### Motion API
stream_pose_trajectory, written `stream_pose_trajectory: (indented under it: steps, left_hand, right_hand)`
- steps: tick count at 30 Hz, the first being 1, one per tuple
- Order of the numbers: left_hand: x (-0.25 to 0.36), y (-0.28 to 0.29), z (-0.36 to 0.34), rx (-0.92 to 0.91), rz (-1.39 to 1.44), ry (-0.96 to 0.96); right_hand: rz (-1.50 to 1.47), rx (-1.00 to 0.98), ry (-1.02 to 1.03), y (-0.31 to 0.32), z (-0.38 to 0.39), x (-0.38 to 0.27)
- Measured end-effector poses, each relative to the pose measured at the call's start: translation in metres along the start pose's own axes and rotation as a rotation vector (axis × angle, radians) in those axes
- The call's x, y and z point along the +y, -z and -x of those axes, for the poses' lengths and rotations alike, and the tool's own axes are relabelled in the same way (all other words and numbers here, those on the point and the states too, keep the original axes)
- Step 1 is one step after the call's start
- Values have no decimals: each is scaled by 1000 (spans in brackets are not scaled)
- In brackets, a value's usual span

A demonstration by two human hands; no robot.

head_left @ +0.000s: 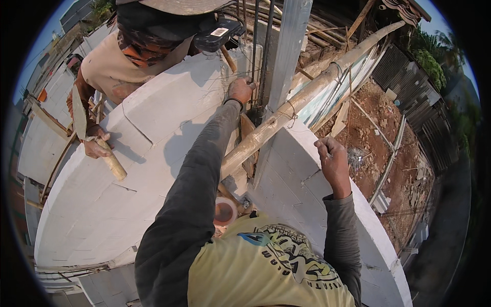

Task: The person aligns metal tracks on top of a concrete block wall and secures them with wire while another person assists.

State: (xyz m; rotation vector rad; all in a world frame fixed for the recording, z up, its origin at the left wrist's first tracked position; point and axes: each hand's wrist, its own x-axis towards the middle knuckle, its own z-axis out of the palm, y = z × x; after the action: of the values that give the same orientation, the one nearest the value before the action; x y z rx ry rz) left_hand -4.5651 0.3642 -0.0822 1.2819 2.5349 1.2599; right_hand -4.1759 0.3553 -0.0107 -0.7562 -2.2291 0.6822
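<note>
View from above, near to far. A small round pot [225, 211] sits just below your chest; its contents cannot be told. Your right hand [332, 156] is curled on the top edge of the white wall [296, 189], rigid and rough, likely a sure hold. Your left hand [240, 90] is wrapped around thin steel rods [254, 51]: stiff, probably springy; grip low. Beyond, a co-worker's hand [96, 146] holds a wooden-handled tool [112, 163].

You are looking down on a curved white block wall [153, 112], its broad top bending away to the left. A bamboo pole [286, 115] is lying slanted across the gap to a second white wall section [302, 189] on your right, and a co-worker's wooden-handled trowel [89, 134] is resting on the left wall.
</note>
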Motion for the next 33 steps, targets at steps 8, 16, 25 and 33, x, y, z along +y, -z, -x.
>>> stream_pose_trajectory:
  steps: [8, 16, 25, 33]
  left_hand:
    - [10, -4, -1, 43, -139, 100]
    - [-30, 8, -22, -144, -73, -182]
    - [-25, 1, -19, -51, -167, -209]
    - [10, 8, 14, 55, -23, 169]
  right_hand:
    - [12, -41, -101, 4, 1, -9]
    - [60, -32, -122, -1, -1, -13]
    - [87, -12, -65, -2, -4, -12]
    - [95, -30, -163, -8, 0, -7]
